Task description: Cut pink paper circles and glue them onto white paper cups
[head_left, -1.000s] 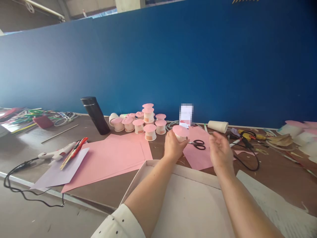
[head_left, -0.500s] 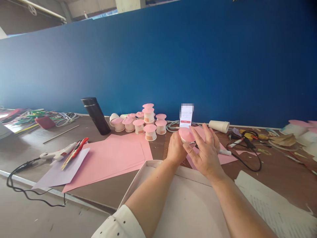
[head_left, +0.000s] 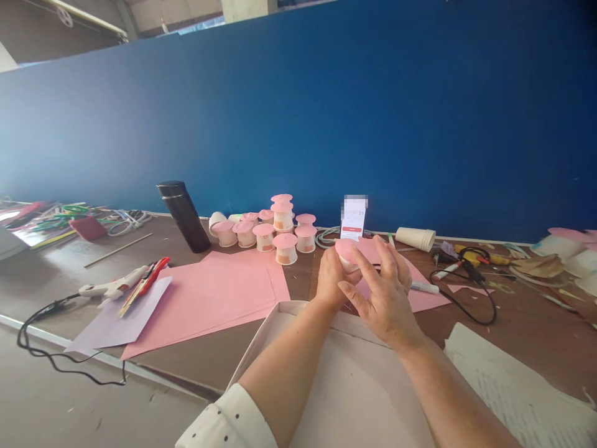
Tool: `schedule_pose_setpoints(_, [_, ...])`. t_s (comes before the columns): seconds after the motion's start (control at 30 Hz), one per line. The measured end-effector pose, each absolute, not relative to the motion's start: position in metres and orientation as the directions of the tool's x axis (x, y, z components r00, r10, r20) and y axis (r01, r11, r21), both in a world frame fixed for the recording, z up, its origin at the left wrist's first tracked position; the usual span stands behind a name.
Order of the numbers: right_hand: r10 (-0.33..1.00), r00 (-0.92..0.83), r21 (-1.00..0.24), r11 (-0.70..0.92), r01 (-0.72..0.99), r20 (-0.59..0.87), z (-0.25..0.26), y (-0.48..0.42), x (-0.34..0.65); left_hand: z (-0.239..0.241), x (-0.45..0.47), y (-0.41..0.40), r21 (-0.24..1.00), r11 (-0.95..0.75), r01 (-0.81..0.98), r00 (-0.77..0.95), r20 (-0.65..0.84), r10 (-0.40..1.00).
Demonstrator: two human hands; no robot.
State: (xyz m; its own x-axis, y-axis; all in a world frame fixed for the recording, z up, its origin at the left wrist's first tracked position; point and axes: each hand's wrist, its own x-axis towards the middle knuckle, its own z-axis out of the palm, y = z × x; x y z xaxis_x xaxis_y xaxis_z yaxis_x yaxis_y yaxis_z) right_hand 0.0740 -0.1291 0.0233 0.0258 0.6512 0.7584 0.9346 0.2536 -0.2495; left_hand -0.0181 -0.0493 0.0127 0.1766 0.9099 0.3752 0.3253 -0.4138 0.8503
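My left hand (head_left: pixel 330 280) is wrapped around a small white paper cup topped with a pink paper disc (head_left: pixel 345 251). Fingers apart, my right hand (head_left: pixel 386 298) reaches over from the right, its index fingertip at the edge of the pink disc. Most of the cup's wall is hidden by my left hand. Just behind stands a lit phone (head_left: pixel 353 218). To the left are several finished-looking cups with pink tops (head_left: pixel 285 242), some stacked. A pink paper sheet (head_left: pixel 417 298) lies partly under my right hand.
A shallow white box (head_left: pixel 364 386) lies beneath my forearms. Leftward are pink sheets (head_left: pixel 219 292), a glue gun (head_left: pixel 114 286), a red cutter (head_left: pixel 147 283) and a black flask (head_left: pixel 184 218). At right lie nested paper cups (head_left: pixel 416 238), a black cable (head_left: pixel 492 311) and printed paper (head_left: pixel 508 386).
My right fingers have drawn slightly lower and closer together over the pink top. My left hand keeps hold of the cup. The view has shifted slightly.
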Motion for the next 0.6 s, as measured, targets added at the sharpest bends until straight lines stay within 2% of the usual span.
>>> schedule_pose_setpoints(0.3, [0.690,0.008,-0.207,0.207,0.956,0.723,0.0198,-0.1276,0.0704,0.0149,-0.0184,-0.0478,0.850,-0.412,0.329,0.186,0.369,0.911])
schedule_pose_setpoints(0.47, [0.650,0.022,-0.200,0.202,0.959,0.760,0.0224,-0.1289,0.0706,0.0174,-0.0186,-0.0500,0.855,-0.408,0.320,0.184,0.366,0.912])
schedule_pose_setpoints(0.6, [0.622,0.000,-0.139,0.174,0.975,0.783,0.0237,-0.1285,0.0719,0.0181,-0.0181,-0.0509,0.865,-0.389,0.316,0.166,0.353,0.921])
